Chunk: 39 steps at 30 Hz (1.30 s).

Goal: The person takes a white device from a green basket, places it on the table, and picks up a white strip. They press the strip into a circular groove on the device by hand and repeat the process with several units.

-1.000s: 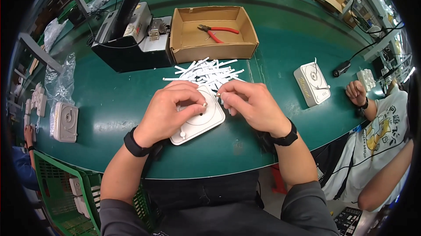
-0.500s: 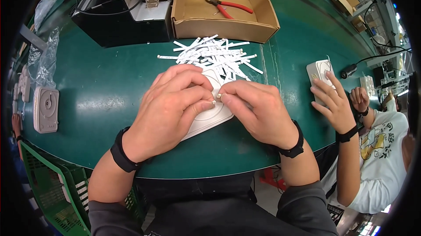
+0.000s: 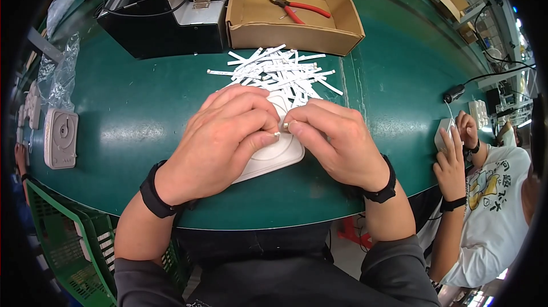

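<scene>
A white, round-cornered device housing [image 3: 268, 162] lies on the bench in front of me, partly covered by my hands. My left hand [image 3: 214, 141] rests over its left side, with thumb and forefinger pinched on a tiny white connector [image 3: 277, 133]. Just to the right, the thumb and forefinger of my right hand [image 3: 339, 144] grip another small white connector [image 3: 286, 125]. The two pieces are close together, with a narrow gap between the fingertips. Any wires on them are too small or hidden to make out. Beyond my hands lies a heap of white strips [image 3: 285, 70].
Behind the strips stand a cardboard box [image 3: 297, 39] holding red-handled cutters [image 3: 308, 7] and a black machine [image 3: 171, 36]. Another housing [image 3: 61, 138] sits left, near a plastic bag [image 3: 63, 76]. Green crates [image 3: 63, 215] are lower left. A co-worker [image 3: 485, 210] handles a white device at right.
My hands keep the same pinch over the housing, with barely any movement. The co-worker at right has drawn the white device nearer to themselves, and both their hands are now at it.
</scene>
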{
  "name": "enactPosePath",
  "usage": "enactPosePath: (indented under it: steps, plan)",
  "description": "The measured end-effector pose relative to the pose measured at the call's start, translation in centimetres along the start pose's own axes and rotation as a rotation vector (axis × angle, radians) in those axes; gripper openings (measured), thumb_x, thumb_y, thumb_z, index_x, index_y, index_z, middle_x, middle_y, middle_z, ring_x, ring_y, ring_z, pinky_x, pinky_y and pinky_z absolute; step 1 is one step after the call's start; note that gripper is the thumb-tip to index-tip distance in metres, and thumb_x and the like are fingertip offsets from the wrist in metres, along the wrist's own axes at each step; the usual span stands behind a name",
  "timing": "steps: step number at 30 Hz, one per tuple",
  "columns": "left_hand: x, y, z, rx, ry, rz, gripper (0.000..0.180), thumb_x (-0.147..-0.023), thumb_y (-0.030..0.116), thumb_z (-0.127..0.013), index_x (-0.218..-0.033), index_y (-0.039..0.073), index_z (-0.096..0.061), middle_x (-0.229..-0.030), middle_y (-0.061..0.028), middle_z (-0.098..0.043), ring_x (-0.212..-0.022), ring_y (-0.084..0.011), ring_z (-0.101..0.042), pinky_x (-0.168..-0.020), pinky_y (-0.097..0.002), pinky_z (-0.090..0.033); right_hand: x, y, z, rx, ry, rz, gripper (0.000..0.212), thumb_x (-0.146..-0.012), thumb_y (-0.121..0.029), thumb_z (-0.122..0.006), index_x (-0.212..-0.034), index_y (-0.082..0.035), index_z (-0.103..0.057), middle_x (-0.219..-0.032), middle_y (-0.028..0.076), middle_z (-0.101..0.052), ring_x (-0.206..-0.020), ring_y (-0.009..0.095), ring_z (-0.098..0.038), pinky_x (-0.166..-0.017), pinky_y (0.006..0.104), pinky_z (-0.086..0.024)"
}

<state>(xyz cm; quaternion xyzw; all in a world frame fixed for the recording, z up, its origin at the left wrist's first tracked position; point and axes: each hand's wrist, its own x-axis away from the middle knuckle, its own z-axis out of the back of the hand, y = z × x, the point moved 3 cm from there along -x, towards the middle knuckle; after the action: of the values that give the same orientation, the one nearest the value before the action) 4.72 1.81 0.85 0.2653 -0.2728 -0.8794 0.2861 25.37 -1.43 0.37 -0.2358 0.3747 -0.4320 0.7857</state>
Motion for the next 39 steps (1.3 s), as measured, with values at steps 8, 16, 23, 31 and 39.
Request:
enactPosePath:
  steps: [8, 16, 23, 31, 39]
  plan:
    - [0.2, 0.1, -0.2, 0.022, 0.027, 0.008, 0.007, -0.093, 0.008, -0.075, -0.096, 0.006, -0.069, -0.113, -0.0045, -0.069, -0.127, -0.0333, -0.062, -0.111, -0.0472, -0.045, 0.0, -1.2, 0.0, 0.063, -0.049, 0.016, 0.014, -0.092, -0.009, -0.081, -0.103, -0.003, -0.074, -0.077, 0.007, -0.062, -0.060, 0.017, -0.056, -0.058, 0.0341, -0.046]
    - [0.4, -0.1, -0.3, 0.081, 0.083, 0.049, 0.008, -0.090, 0.006, -0.077, -0.092, 0.005, -0.069, -0.109, -0.0042, -0.071, -0.125, -0.0329, -0.064, -0.110, -0.0474, -0.046, 0.4, -0.8, -0.3, -0.057, -0.104, -0.193, 0.014, -0.093, -0.011, -0.081, -0.101, -0.001, -0.076, -0.077, 0.009, -0.066, -0.062, 0.019, -0.062, -0.059, 0.0331, -0.048]
    - [0.3, 0.2, -0.2, 0.033, 0.073, 0.056, 0.007, -0.092, 0.006, -0.075, -0.093, 0.006, -0.068, -0.113, -0.0044, -0.070, -0.126, -0.0326, -0.063, -0.110, -0.0464, -0.046, 0.4, -0.3, 0.5, -0.137, -0.111, -0.201, 0.015, -0.097, -0.013, -0.076, -0.102, 0.001, -0.072, -0.086, 0.012, -0.071, -0.071, 0.025, -0.068, -0.064, 0.0342, -0.052]
    - [0.5, 0.0, -0.2, 0.027, 0.068, 0.063, 0.007, -0.094, 0.006, -0.073, -0.095, 0.006, -0.067, -0.116, -0.0051, -0.069, -0.128, -0.0326, -0.063, -0.109, -0.0456, -0.046, 0.5, -1.9, 1.1, 0.004, -0.235, -0.218, 0.013, -0.103, -0.011, -0.067, -0.101, 0.002, -0.068, -0.089, 0.015, -0.069, -0.079, 0.030, -0.068, -0.073, 0.0375, -0.054]
    - [0.5, -0.1, -0.4, 0.045, 0.081, 0.058, 0.006, -0.094, 0.005, -0.072, -0.095, 0.005, -0.066, -0.115, -0.0066, -0.070, -0.126, -0.0335, -0.063, -0.107, -0.0447, -0.049, 0.5, -0.9, 0.4, -0.014, -0.135, -0.145, 0.013, -0.103, -0.010, -0.067, -0.101, 0.002, -0.068, -0.088, 0.015, -0.068, -0.079, 0.032, -0.067, -0.074, 0.0385, -0.053]
